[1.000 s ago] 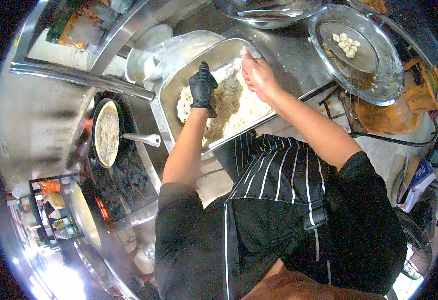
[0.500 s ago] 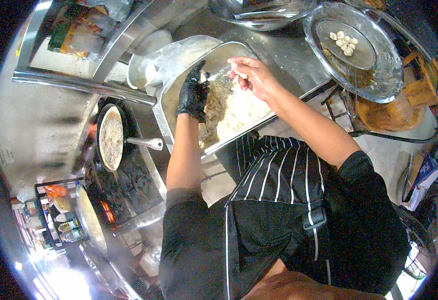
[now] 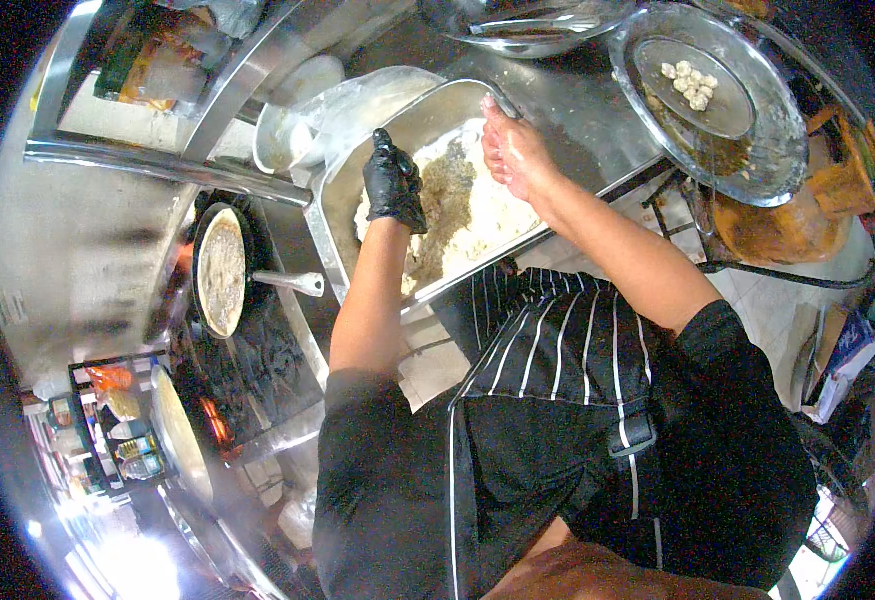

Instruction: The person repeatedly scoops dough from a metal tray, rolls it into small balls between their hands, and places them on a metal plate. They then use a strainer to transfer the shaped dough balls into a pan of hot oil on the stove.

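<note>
Over the tray (image 3: 346, 195), both hands have changed shape within the last 0.5 s: the right fingertips seemed to pinch a pale bit then, while now the right hand (image 3: 518, 155) is loosely curled with its thumb pointing up, and no bit shows. The gloved left hand (image 3: 395, 185) was more open and is now half closed, thumb raised. I cannot tell whether either palm hides anything; the 2 hands are apart, the left above the tray's left part, the right above its far right part. As I judge it, the pinch has ended, but where the bit went is unclear. The white mix (image 3: 488, 225) lies in the tray, around a grey patch (image 3: 443, 200). To the tray's left is 1 skillet (image 3: 291, 284); beyond its right side, 1 dish (image 3: 773, 150) holds white balls (image 3: 695, 84).
</note>
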`<state>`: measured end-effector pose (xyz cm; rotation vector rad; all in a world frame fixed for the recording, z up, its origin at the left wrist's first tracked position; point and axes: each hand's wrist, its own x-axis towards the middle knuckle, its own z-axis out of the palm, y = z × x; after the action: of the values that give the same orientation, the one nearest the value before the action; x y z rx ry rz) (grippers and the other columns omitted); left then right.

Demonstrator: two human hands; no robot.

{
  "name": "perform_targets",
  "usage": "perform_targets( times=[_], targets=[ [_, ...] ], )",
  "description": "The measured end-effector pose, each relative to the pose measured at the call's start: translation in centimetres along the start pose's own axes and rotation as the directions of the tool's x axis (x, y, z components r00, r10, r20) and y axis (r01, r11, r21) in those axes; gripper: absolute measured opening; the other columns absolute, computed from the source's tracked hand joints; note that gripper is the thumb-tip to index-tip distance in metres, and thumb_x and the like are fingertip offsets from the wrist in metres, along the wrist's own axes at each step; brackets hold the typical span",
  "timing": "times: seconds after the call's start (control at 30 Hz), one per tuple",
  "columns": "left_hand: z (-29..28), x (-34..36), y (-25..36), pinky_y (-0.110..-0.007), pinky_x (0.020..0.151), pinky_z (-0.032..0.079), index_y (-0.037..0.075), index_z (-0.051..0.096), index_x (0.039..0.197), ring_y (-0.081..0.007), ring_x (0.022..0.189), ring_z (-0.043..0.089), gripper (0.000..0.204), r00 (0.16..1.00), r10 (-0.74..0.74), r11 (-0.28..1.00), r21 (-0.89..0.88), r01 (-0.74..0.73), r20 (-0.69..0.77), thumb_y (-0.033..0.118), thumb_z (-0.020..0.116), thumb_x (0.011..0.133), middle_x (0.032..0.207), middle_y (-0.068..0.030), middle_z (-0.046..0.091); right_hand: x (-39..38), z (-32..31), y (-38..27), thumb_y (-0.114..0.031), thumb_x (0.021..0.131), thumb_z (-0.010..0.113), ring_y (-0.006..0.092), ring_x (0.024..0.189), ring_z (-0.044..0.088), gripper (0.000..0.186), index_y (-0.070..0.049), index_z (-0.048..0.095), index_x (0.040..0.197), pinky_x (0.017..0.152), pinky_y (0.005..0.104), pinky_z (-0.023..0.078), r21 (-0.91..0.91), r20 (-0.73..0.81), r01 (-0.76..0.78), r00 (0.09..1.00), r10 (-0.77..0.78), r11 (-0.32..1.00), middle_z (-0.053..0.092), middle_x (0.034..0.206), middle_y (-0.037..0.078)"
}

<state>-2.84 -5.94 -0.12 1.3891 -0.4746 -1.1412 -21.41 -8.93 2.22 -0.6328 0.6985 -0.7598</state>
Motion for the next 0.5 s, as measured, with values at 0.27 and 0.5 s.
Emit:
perform_targets(
  times=[0.27, 0.5],
  targets=[
    [-3.2, 3.6, -2.4, -0.030, 0.070, 0.045, 0.007, 0.059, 0.095, -0.0236, 0.076, 0.058, 0.027, 0.860, 0.366, 0.806, 0.342, -0.484, 0.355, 0.032, 0.052, 0.086, 0.086, -0.0076, 0.061, 0.8, -0.1, 0.8, -0.014, 0.082, 0.060, 0.0150, 0.059, 0.057, 0.018, -0.010, 0.045, 0.074, 0.058, 0.0267, 0.051, 0.104, 0.145, 0.072, 0.986, -0.087, 0.992, 0.053, 0.072, 0.004],
    [-3.0, 1.6, -1.0, -0.029, 0.063, 0.045, 0.007, 0.060, 0.104, -0.0160, 0.071, 0.057, 0.025, 0.911, 0.242, 0.849, 0.381, -0.365, 0.333, 0.022, 0.053, 0.084, 0.087, -0.0083, 0.060, 0.6, 0.1, 1.0, -0.004, 0.079, 0.059, 0.0192, 0.064, 0.059, 0.019, -0.005, 0.046, 0.092, 0.061, 0.0337, 0.054, 0.054, 0.243, 0.083, 0.965, -0.093, 0.995, 0.056, 0.081, 0.008]
  ],
)
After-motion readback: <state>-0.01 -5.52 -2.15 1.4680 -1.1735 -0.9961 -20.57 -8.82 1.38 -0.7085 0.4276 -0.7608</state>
